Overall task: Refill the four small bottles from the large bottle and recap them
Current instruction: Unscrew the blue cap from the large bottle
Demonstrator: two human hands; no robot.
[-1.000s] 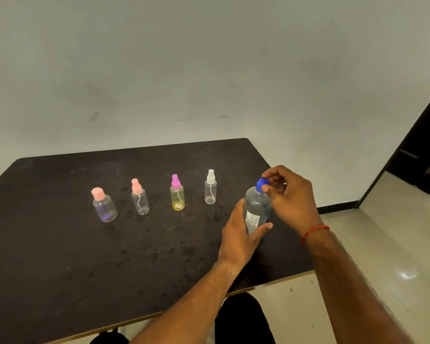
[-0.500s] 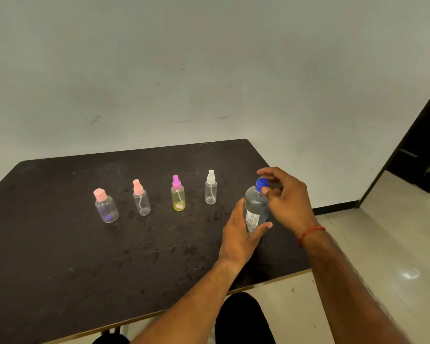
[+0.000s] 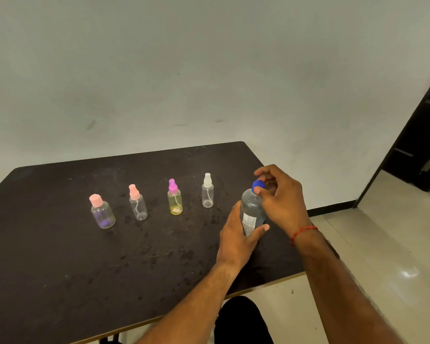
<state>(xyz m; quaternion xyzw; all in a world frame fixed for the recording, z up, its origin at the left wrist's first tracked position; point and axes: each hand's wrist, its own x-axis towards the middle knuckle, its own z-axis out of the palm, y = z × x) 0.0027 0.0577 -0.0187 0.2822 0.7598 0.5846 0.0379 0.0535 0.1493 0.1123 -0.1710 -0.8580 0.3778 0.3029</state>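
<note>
**Right hand** [image 3: 283, 202]: thumb and fingers are curled round the blue cap [image 3: 258, 186] and pinch it from the side and above. This grip is judged suited to twisting the cap off. Whether the cap is already loosened cannot be told. A red thread [image 3: 303, 230] is worn at the wrist.

**Left hand** [image 3: 236, 234]: it is wrapped round the lower body of the large bottle [image 3: 251, 209], with the thumb laid across the front below the label. The bottle is held upright, presumably so that it is braced against the turn of the cap.

**Large bottle:** clear plastic, found near the right front of the dark table [image 3: 60, 269]. Its base is hidden by the hand, so contact with the table cannot be confirmed.

**Small bottles, four:** they are set in a row to the left, well apart from both hands, all upright and capped.
- the flat pink-capped bottle [image 3: 102, 213]
- the pink spray bottle [image 3: 138, 204]
- the yellow bottle [image 3: 175, 199] with a magenta top
- the white-topped bottle [image 3: 207, 192]

The spacing is judged to allow each to be reached in turn.

**Stage:** the source bottle is being opened, and no refill is yet begun.
</note>
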